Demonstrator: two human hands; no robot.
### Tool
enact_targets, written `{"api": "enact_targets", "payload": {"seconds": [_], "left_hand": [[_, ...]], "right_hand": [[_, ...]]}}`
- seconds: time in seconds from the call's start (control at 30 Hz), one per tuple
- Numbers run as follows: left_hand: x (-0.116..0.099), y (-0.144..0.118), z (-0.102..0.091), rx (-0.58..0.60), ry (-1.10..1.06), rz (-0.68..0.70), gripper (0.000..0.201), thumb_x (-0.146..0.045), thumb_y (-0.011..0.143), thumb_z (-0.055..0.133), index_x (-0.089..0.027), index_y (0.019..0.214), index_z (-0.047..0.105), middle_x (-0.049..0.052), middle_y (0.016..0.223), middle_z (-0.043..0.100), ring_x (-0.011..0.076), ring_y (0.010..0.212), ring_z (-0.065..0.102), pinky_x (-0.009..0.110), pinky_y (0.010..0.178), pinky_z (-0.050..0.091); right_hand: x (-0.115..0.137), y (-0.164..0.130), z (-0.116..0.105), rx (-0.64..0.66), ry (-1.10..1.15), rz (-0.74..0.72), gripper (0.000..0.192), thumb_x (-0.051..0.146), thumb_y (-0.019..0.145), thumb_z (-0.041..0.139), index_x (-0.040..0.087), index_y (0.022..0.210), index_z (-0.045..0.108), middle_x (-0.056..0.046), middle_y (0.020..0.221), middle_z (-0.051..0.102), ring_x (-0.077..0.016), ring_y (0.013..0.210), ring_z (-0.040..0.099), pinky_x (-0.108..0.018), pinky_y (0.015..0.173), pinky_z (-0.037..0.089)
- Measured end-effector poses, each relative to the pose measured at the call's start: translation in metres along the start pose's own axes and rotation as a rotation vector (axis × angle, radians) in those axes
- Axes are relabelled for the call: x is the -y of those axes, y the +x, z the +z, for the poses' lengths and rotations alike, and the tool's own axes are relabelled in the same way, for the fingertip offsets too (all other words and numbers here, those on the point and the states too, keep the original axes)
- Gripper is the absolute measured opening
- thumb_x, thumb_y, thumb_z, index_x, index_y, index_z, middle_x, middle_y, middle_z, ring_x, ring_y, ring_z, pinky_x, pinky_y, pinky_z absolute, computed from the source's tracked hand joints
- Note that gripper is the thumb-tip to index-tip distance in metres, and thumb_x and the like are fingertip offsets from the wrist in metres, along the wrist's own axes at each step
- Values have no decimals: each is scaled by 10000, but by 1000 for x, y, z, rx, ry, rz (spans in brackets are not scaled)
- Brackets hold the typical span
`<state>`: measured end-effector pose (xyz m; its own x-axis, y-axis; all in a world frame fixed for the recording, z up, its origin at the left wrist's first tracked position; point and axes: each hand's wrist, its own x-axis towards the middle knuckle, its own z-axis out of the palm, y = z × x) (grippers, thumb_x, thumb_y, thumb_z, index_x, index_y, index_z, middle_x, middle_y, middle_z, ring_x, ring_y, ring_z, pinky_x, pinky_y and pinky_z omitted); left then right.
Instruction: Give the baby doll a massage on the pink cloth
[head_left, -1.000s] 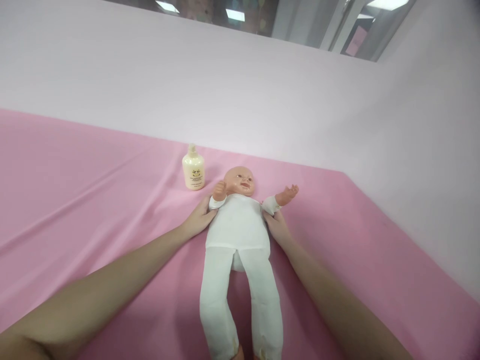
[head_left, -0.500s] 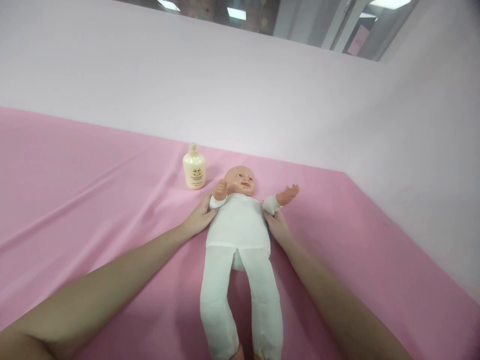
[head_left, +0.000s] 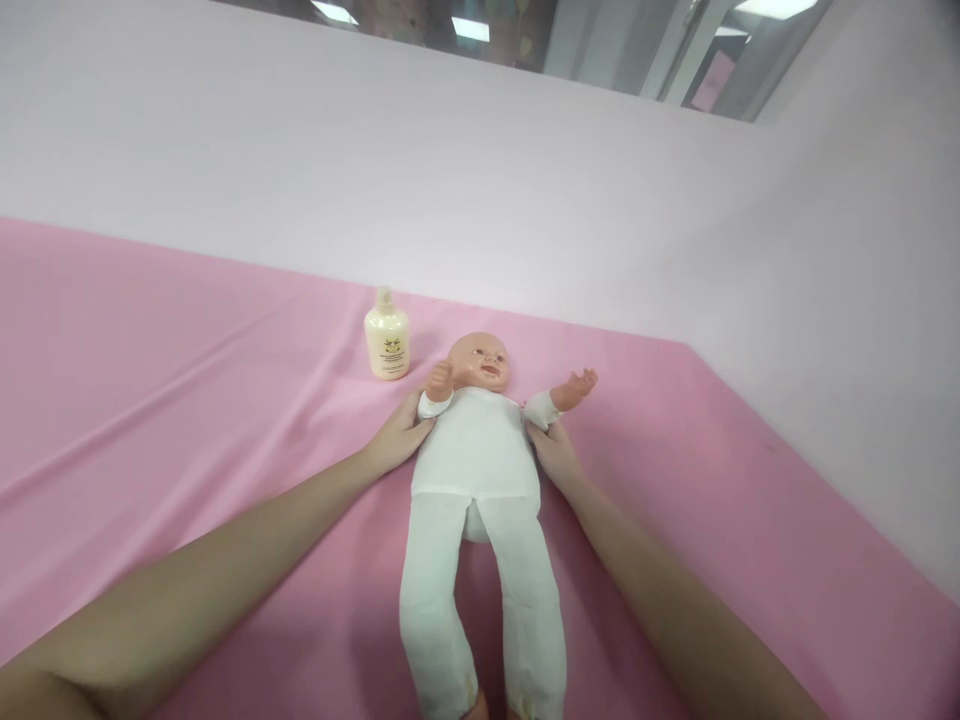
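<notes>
Hardly anything has moved vs. the earlier frames: both hands sit at the doll's sides as before, and only the view has shifted a touch.

Nearest the person, both bare forearms run up from the bottom edge over the pink sheet, which covers the whole surface w/ long soft creases on the left. Between the arms lies the doll, on its back in a white suit, legs toward the person and feet cut off by the bottom edge, head away.

The left hand lies against the doll's side just under its raised arm, fingers flat to the cloth and tucked toward the back; the right hand does the same on the other side, below the doll's outflung arm. Neither hand is closed into a fist; each presses open-palmed on the torso, approx. level w/ the armpits. Can't tell how far the fingertips reach beneath.

Just beyond the doll's head, to the left and not touching it, a cream lotion bottle stands upright w/ a printed label. It's close to the left hand's side but clear of both arms.

Farther back a pale pink wall rises behind and on the right; above it, a strip of ceiling lights and glass.
</notes>
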<state>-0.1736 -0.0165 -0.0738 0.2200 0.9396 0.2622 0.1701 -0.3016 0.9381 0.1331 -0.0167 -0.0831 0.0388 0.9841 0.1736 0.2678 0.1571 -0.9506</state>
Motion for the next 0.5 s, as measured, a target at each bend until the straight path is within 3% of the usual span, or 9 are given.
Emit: {"api": "enact_targets", "payload": {"seconds": [0.5], "left_hand": [[-3,-1,-1,3,18,-15,631,-435,960,657,-176,1511,494,147,1503,629,365,1374,610,547,1199,480]], "right_hand": [[3,-1,0,-1,5,44,485,619,881,642,213,1133,721,-89,1167,771,-336,1175,668,-550,1132,487]]}}
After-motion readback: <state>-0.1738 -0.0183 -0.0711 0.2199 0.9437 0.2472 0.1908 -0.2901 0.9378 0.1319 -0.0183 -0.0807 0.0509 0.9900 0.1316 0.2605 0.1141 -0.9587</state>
